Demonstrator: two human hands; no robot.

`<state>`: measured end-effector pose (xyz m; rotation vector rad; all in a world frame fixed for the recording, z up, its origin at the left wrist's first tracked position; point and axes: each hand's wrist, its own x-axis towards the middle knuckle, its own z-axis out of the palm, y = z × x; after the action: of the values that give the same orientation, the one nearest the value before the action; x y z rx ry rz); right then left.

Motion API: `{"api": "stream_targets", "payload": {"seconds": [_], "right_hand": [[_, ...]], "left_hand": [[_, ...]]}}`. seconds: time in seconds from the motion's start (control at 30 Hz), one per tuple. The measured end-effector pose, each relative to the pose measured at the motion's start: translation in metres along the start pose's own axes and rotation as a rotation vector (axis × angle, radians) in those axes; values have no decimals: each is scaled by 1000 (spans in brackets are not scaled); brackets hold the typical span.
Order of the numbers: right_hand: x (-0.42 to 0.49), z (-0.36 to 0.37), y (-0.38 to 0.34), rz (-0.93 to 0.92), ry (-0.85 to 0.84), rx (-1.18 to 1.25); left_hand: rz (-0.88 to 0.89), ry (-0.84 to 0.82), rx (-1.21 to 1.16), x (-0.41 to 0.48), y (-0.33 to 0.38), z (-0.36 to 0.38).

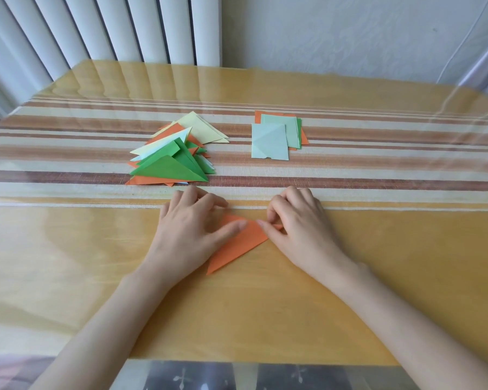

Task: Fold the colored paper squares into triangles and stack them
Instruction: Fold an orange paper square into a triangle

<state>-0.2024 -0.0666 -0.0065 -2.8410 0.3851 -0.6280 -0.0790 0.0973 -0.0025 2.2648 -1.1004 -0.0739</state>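
Half the orange triangle (237,249) seems hidden under the left hand (192,223).

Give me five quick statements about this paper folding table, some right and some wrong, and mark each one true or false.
1. The sheet being folded is the orange paper. True.
2. The pile of folded triangles lies to the right of the stack of squares. False: it lies to the left of it.
3. The left hand is lifted clear of the orange paper. False: it rests on the paper, fingers pressing down.
4. The right hand pinches the orange paper at its right corner. True.
5. The top sheet of the stack of squares is orange. False: it is pale blue-green, and orange only peeks out from underneath.
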Motion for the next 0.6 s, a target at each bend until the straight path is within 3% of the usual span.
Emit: {"api": "stream_targets", "payload": {"seconds": [0.1, 0.27, 0.43, 0.6], "right_hand": [[-2, 0, 2, 4, -25, 47], [-4, -8, 3, 74, -152, 350], [1, -22, -11, 203, -153, 779], [15, -25, -32, 227, -59, 941]], "left_hand": [[51, -9, 81, 0, -1, 5], [132, -34, -72, -1, 2, 1], [42, 59, -332, -2, 5, -7], [-215, 32, -657, -2, 3, -25]]}}
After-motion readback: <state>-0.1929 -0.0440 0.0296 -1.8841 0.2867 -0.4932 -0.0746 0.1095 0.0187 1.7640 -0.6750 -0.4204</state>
